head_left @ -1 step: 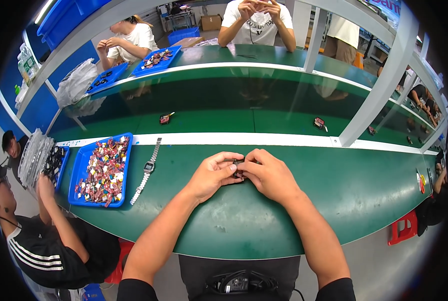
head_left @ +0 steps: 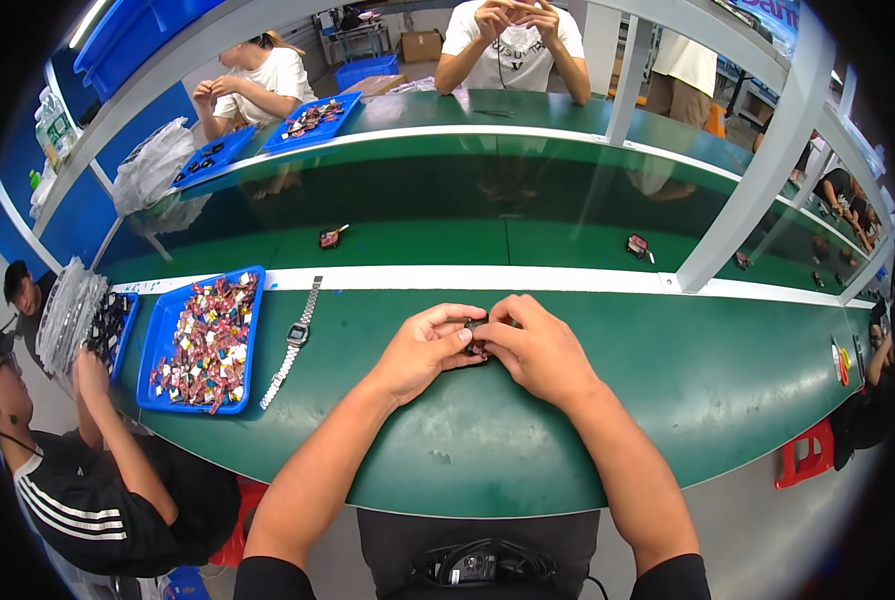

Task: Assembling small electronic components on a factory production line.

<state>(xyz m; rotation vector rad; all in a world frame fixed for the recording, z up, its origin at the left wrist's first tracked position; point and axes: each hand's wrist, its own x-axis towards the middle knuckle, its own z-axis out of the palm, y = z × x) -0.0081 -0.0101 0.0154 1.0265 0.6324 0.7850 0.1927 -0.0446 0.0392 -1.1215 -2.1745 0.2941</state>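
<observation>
Dark, small hard-looking part (head_left: 474,334) pinched between both sets of fingertips, held just above green matte bench top (head_left: 527,440), about mid-width and toward far side of near strip. Left hand (head_left: 422,350) curled, thumb and forefinger closed on part's left end. Right hand (head_left: 537,350) curled likewise, fingers closed on right end, covering most of it. Exact shape hidden; judged a watch case or module. Judged light, rigid, smooth enough to slip; best gripped by opposite edges, as now, not by face. Small enough to drop and bounce if grip loosens.

Near edge of bench curved, close to torso; bare green surface either side of forearms, ample room right.

Left of hands: silver metal-bracelet wristwatch with square dark face (head_left: 293,338) lying flat, stretched out, apart from hands. Beyond it, blue shallow plastic tray of small mixed-colour pieces (head_left: 157,345), edge near bracelet; sweep leftward limited by these.

Beyond hands: white stripe (head_left: 487,279) running along bench, then darker green conveyor belt (head_left: 417,240) carrying small dark items (head_left: 329,237), (head_left: 636,244). White slanted frame post (head_left: 757,180) at far right. Other people seated across and at near left.
</observation>
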